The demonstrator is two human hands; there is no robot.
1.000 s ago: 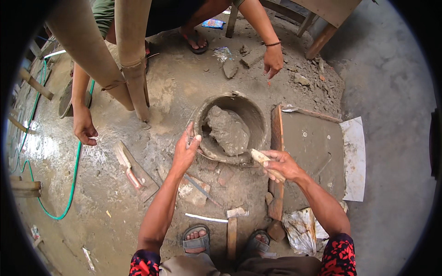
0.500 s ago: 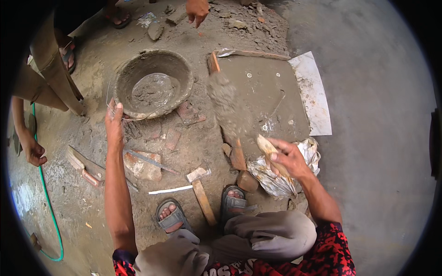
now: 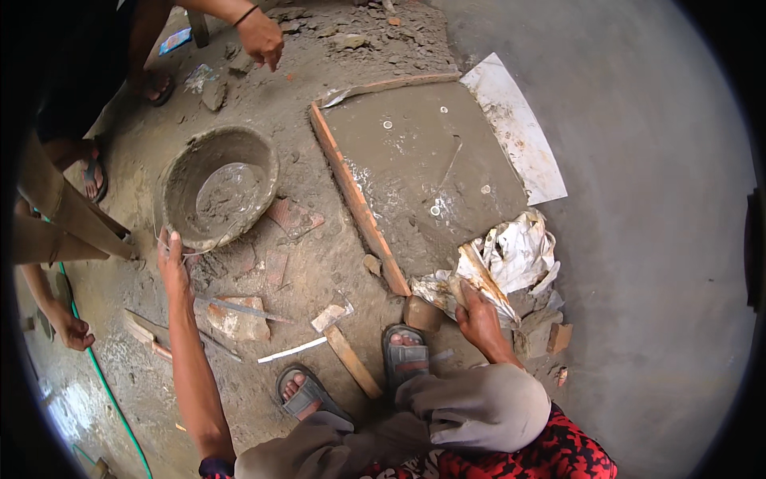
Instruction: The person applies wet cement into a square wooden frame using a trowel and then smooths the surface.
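My left hand [image 3: 174, 267] holds the near rim of a round, mortar-crusted bucket [image 3: 267, 203], beside its thin wire bail. Wet grey mortar [image 3: 227, 195] lies in its bottom. My right hand [image 3: 483, 319] is closed around a pale wooden handle [image 3: 458, 292]; the tool's other end cannot be made out. That hand is over a crumpled white plastic sack [image 3: 523, 251], at the near corner of a board-edged form. Wet mortar [image 3: 399, 172] fills the form, with several small white rings and a thin stick on its surface. A reddish wooden board [image 3: 355, 195] borders its left side.
A hammer [image 3: 347, 355], a white strip [image 3: 292, 350], a flat metal bar [image 3: 243, 308] and a trowel [image 3: 148, 335] lie near my feet. Dirty white sheet [image 3: 519, 132] flanks the form's right. Another person's hand [image 3: 262, 38] hangs above; a green hose [image 3: 108, 383] runs left.
My right hand has come down and nearer to me with the handle. The blurred mass of mortar over the left board is gone from there. The view has shifted; my left hand stays on the bucket.
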